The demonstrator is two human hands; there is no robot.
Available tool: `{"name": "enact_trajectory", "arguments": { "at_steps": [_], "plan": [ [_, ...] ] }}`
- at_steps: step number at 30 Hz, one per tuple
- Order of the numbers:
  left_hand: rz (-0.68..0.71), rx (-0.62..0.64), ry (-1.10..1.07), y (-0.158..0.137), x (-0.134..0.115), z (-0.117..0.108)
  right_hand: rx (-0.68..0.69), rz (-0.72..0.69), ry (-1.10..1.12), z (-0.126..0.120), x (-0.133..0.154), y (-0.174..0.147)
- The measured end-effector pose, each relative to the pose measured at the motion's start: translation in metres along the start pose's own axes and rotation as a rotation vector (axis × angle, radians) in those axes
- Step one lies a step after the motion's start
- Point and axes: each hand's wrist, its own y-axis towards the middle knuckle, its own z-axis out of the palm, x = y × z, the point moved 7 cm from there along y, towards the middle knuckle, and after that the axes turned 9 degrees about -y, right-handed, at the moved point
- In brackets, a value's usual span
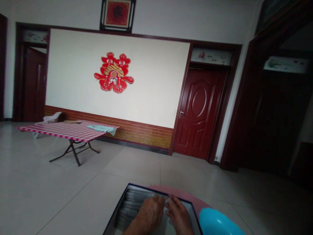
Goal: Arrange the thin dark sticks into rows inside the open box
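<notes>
My left hand and my right hand are close together over a shallow box with a dark rim. Fingers on both hands are bent and pinched. A small whitish piece shows between the fingertips, too small and blurred to name. Inside the box, on the left, lies a row of long grey strip-like items, partly covered by my left hand. The box's pale bottom shows below and between the hands.
The box rests on a round pink surface. Beside it on the right is a bright blue basin. Farther off stand a folding table with a red checked top, carrying a pale cloth, and a red door.
</notes>
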Motion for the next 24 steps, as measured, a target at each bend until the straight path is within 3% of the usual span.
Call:
{"name": "enact_trajectory", "arguments": {
  "at_steps": [4, 14, 24],
  "plan": [
    [0.016, -0.095, -0.061, 0.002, 0.007, 0.002, 0.009, -0.011, -0.006, 0.0, -0.001, 0.001],
    [0.094, -0.172, -0.026, 0.002, 0.013, 0.009, 0.042, -0.039, -0.043, -0.004, -0.003, 0.006],
    [0.185, -0.04, 0.015, 0.004, 0.011, 0.021, 0.082, -0.055, -0.169, -0.004, 0.002, 0.001]
  ]
}}
